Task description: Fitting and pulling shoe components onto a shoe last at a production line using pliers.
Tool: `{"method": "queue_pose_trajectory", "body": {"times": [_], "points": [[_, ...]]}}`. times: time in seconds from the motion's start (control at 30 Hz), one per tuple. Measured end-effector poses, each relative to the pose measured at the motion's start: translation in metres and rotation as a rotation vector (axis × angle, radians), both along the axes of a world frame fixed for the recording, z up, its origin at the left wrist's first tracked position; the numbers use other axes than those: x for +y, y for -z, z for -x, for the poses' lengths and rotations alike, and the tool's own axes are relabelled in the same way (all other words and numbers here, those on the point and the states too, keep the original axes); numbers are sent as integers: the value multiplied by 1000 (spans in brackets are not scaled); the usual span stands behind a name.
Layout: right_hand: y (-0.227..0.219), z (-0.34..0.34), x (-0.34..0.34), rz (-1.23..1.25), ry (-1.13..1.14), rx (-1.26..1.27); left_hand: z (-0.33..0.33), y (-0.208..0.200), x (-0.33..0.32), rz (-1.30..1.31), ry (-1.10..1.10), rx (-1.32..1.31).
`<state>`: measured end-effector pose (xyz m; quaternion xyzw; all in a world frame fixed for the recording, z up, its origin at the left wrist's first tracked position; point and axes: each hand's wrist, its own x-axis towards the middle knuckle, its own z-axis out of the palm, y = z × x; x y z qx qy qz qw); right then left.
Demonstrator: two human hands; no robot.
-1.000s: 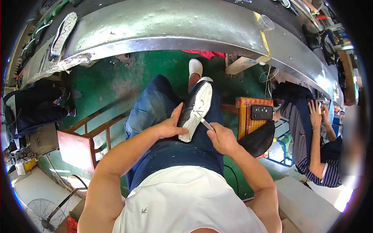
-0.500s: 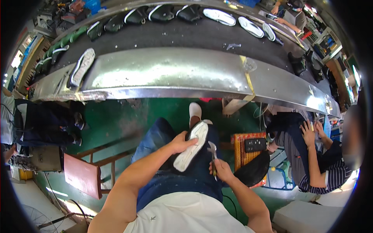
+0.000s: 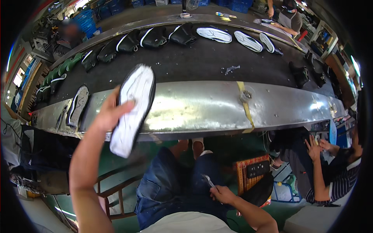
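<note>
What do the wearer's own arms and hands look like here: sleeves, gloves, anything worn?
Both forearms are bare, with no sleeves reaching them. The left hand and right hand wear no gloves; no watch, ring or band is visible. A white top and blue jeans show below.

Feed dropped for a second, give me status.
Left hand grips white-soled shoe, raised toward conveyor belt. Right hand holds small tool on lap. Nothing in the way.

I see my left hand [image 3: 110, 112] at centre left holding a white-soled shoe [image 3: 133, 108] up, sole toward me, in front of the steel counter [image 3: 202, 106]. My right hand [image 3: 223, 193] rests on my lap at lower centre, gripping what looks like a small blade [image 3: 208, 181], though it is blurred. Black shoes [image 3: 153, 37] line the dark belt [image 3: 202, 60] across the top.
</note>
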<state>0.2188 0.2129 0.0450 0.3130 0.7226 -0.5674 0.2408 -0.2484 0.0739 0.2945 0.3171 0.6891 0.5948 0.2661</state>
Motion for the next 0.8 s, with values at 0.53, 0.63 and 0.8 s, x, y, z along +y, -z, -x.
{"method": "queue_pose_trajectory", "body": {"times": [0.53,0.63,0.8], "points": [[-128,83,277,-1500,232,519,244,99,89,1019,-37,1413],[-110,80,340,-1568,333,404,240,87,118,1047,-55,1367],[-95,99,351,-1460,373,300,245,108,193,547,-189,1169]]}}
